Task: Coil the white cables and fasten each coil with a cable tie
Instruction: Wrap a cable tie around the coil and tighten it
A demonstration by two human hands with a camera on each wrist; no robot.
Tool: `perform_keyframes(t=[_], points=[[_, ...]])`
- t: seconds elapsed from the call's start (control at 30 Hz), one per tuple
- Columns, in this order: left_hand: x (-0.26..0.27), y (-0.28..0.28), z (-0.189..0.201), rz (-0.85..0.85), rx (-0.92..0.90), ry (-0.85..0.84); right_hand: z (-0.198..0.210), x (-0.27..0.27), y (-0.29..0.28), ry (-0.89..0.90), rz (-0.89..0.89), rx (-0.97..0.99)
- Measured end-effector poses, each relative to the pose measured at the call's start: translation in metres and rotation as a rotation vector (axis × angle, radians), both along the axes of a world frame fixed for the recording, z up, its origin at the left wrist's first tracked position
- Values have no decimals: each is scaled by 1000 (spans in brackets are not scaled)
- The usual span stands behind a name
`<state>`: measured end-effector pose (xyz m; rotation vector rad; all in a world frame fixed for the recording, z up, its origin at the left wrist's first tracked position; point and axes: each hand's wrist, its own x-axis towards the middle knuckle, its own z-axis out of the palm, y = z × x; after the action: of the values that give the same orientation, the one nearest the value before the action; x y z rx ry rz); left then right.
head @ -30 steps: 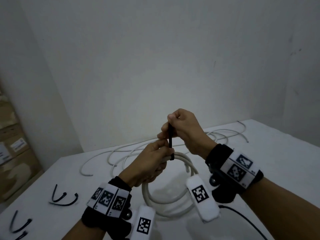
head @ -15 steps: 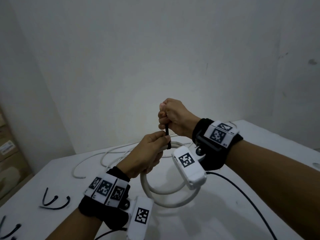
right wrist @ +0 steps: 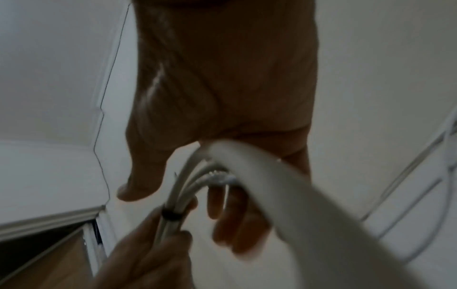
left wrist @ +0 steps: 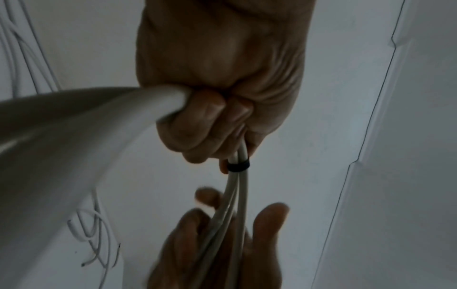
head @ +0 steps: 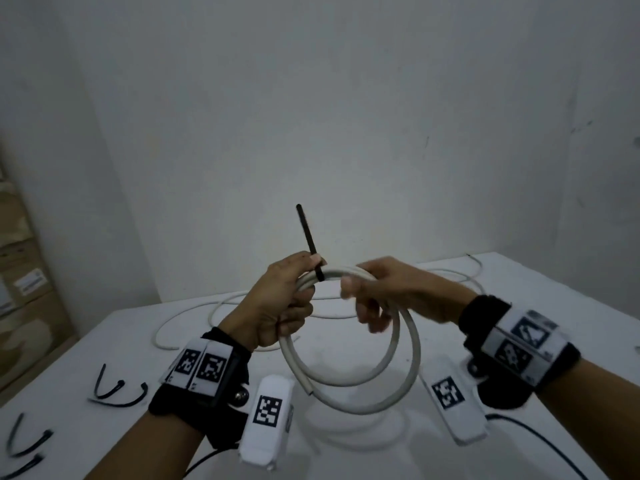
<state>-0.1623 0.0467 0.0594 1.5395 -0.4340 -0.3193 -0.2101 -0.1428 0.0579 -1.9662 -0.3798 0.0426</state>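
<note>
The left hand clenches the smooth, round white coil above the table, fingers wrapped round its strands just beside the black cable tie — a thin flat band cinched on them, its stiff tail pointing up. The right hand (blurred) curls loosely at the coil; whether it grips, I cannot tell.

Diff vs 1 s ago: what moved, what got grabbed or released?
The right hand released the thin black plastic cable tie, whose tail stands free, and dropped to the coiled white cable, open around its strands. Unchanged: the left hand grips the coil beside the tie.
</note>
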Motion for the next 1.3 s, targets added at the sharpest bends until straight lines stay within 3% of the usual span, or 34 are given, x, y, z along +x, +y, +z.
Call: perform_keyframes(t=[0.13,0.37,0.5,0.6,0.67,0.77,0.87,1.0,1.3], points=[[3,-6,-5,110,-16,-71,-21,1,8,23,-129,282],[2,0,-14,173,19,-273,-22,8,9,92,-170,466],[0,11,-25,77,35,-74,-23,13,4,139,-221,581],[-1,13,-32,-42,-269,186,-28,16,3,184,-216,642],[0,10,-33,-76,-414,283,-32,18,5,206,-205,639],[6,8,-30,-41,-456,330,-34,18,6,250,-169,643],[11,6,-24,20,-400,323,-36,15,7,217,-157,639],[13,3,-22,76,-331,286,-39,14,10,58,-286,534],[11,17,-21,-147,-112,219,-38,14,3,-25,-275,346]])
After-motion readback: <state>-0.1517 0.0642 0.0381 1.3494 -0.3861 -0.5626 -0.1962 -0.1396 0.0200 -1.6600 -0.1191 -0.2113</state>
